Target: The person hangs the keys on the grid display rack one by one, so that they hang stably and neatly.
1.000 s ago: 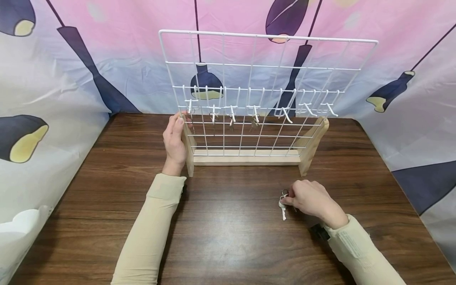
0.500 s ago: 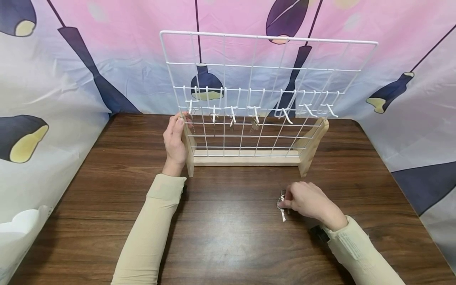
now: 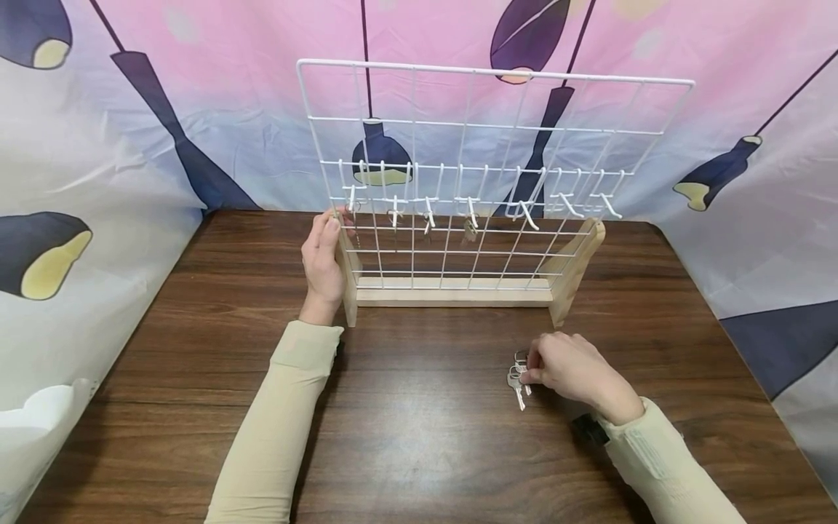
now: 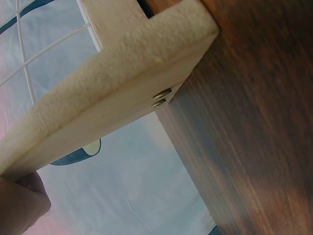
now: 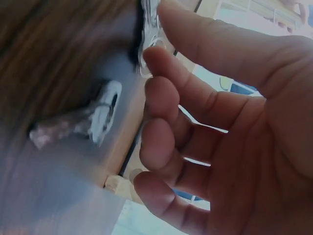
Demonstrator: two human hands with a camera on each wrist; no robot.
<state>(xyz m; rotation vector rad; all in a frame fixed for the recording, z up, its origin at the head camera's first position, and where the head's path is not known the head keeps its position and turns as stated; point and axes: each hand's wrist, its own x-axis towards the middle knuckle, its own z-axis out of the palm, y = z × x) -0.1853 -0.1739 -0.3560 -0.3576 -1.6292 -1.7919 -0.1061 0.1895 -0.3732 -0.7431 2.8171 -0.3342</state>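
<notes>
Head view. Right hand [image 3: 576, 371] low over the table [image 3: 419, 437], thumb and forefinger pinching the keys [image 3: 513, 381]. Keys lie just off its thumb side, to its left; long axis of the shafts runs back toward the wearer's body, ring end uppermost and farther forward. Right hand much the nearer of the two. The relation that matters, as I judge it: the white hooks [image 3: 471, 211] sit forward of the right hand and mostly to its left, while the key shafts point the opposite way, bodyward.

Left hand [image 3: 322, 266] well forward, gripping the left upright [image 3: 347, 273], thumb on the near side. Just right of that hand, hanging keys [image 3: 470, 231] on the hooks, small and dull. Wire grid [image 3: 491, 71], white-coated, square mesh, rising above the left hand. Pale base bar [image 3: 452, 297] to its right, flat-faced. Table dark brown, streaked wood grain.

Left wrist view. Upright pale, slightly rough-grained; two round metal screws [image 4: 162, 94] in its side, away from the fingertip. Only a bit of the hand shows.

Right wrist view. Other fingers bent, stacked below the pinch. Bright metal at thumb tip and forefinger. Blurred key [image 5: 80, 121] beyond the fingertips, apart from them; whether it is linked to the pinched metal, cannot tell.
</notes>
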